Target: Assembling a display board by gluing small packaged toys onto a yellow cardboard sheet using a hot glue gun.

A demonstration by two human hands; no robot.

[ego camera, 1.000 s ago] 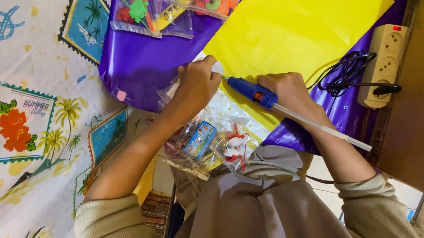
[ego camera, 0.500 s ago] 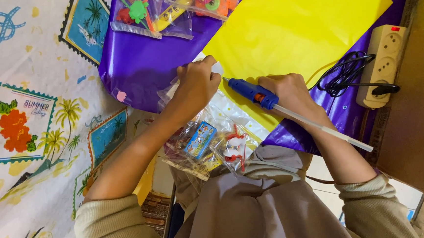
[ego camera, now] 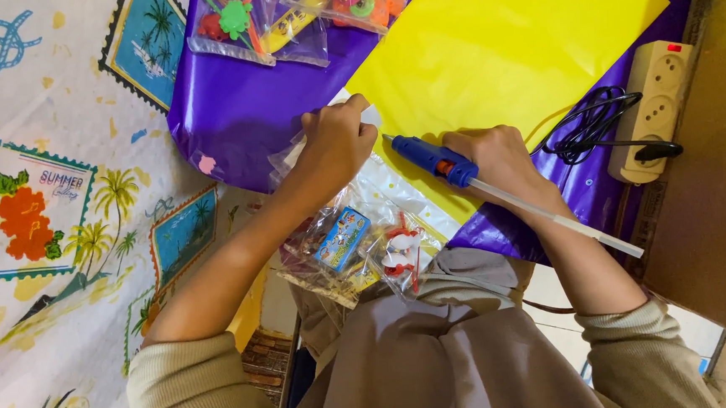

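Right hand (ego camera: 501, 155) grips the blue glue gun (ego camera: 433, 157), nozzle pointing to 9 o'clock at the lower corner of the yellow sheet (ego camera: 504, 44), white glue stick (ego camera: 566, 220) trailing out toward 4 o'clock. Left hand (ego camera: 338, 140), fingers curled, presses a clear plastic packet (ego camera: 293, 154) at that corner, just at 9 o'clock of the nozzle. More toy packets (ego camera: 357, 246) lie at 6 o'clock on the lap; power strip (ego camera: 648, 111) at 3 o'clock on the purple sheet (ego camera: 231, 111).
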